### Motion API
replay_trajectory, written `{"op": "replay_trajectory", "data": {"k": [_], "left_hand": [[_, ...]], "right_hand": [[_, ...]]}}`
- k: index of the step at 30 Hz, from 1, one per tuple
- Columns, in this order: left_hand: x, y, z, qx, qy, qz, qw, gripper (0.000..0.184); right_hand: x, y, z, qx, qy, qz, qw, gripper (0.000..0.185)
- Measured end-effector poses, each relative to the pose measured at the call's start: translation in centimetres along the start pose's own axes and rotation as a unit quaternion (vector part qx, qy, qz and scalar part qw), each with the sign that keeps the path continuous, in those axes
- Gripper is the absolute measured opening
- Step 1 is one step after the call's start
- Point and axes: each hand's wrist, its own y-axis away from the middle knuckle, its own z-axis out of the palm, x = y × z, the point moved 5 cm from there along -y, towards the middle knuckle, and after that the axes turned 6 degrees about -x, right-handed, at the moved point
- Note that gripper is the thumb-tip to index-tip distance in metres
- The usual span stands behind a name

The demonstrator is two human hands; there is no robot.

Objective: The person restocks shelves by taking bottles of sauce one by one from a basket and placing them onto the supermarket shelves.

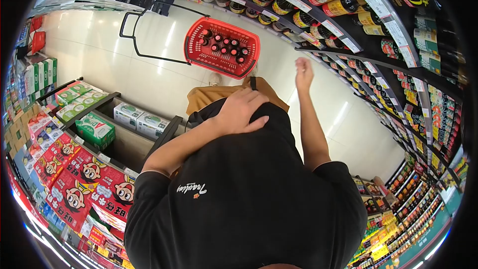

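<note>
My left hand (244, 110) lies flat on the front of my black T-shirt (244, 189), its thumb apart from the fingers. Held out over the floor, my right hand (304, 73) has loosely bent fingers and nothing visible in it. It is nearest the shelves on the right but apart from them. In front of my feet stands a red shopping basket (191, 45) containing several dark bottles with red caps. The basket's long black pull handle (164, 60) points left. Below my hands show brown trousers (201, 99).
Shelves of bottled sauces (343, 5) curve along the right, with price labels on their edges. To the left, a display rack holds a green carton (95, 130) and white boxes (141, 119). Red milk cartons (74, 194) are stacked nearer me. Pale tiled floor (159, 35) runs between.
</note>
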Motion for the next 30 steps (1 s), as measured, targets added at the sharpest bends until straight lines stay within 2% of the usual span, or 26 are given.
{"op": "replay_trajectory", "data": {"k": [3, 7, 10, 11, 14, 15, 18, 22, 25, 28, 29, 30], "left_hand": [[0.2, 3.4, -1.0, -0.003, -0.016, 0.017, 1.000, 0.039], [-1.4, 8.3, -1.5, 0.010, 0.031, 0.011, 0.999, 0.032], [-3.8, 11.1, -0.2, 0.022, 0.072, -0.068, 0.995, 0.028], [-4.4, 11.9, 0.2, 0.018, 0.080, -0.100, 0.992, 0.025], [-5.8, 14.3, 1.1, 0.025, 0.101, -0.142, 0.984, 0.024], [-6.5, 15.1, 1.2, 0.018, 0.103, -0.173, 0.979, 0.023], [-8.8, 17.8, 3.2, 0.042, 0.123, -0.237, 0.963, 0.021], [-11.0, 21.3, 6.6, 0.036, 0.207, -0.377, 0.902, 0.011], [-12.5, 23.0, 8.9, 0.072, 0.239, -0.429, 0.868, 0.010], [-13.8, 24.1, 11.2, 0.085, 0.287, -0.475, 0.828, 0.011], [-14.2, 24.2, 11.7, 0.084, 0.287, -0.476, 0.827, 0.011], [-14.7, 24.2, 12.2, 0.084, 0.286, -0.478, 0.826, 0.012]], "right_hand": [[1.5, 4.5, 4.7, -0.102, 0.032, 0.043, 0.993, 0.018], [3.7, 8.3, 9.2, -0.207, 0.091, 0.084, 0.971, 0.021], [5.4, 9.5, 11.7, -0.235, 0.136, 0.150, 0.951, 0.018], [5.7, 9.8, 12.5, -0.242, 0.131, 0.139, 0.951, 0.020], [7.7, 9.8, 15.7, -0.264, 0.173, 0.197, 0.928, 0.023], [10.1, 9.5, 17.2, -0.286, 0.167, 0.189, 0.925, 0.028], [13.7, 7.8, 21.9, -0.300, 0.229, 0.141, 0.915, 0.034], [18.7, 3.5, 28.3, -0.291, 0.300, 0.135, 0.898, 0.046], [22.3, 0.6, 32.2, -0.298, 0.318, 0.185, 0.881, 0.061], [27.3, -1.7, 35.3, -0.305, 0.309, 0.245, 0.867, 0.064], [28.9, -1.9, 35.9, -0.302, 0.292, 0.309, 0.853, 0.064], [31.0, -1.8, 36.3, -0.291, 0.282, 0.333, 0.852, 0.063]]}}
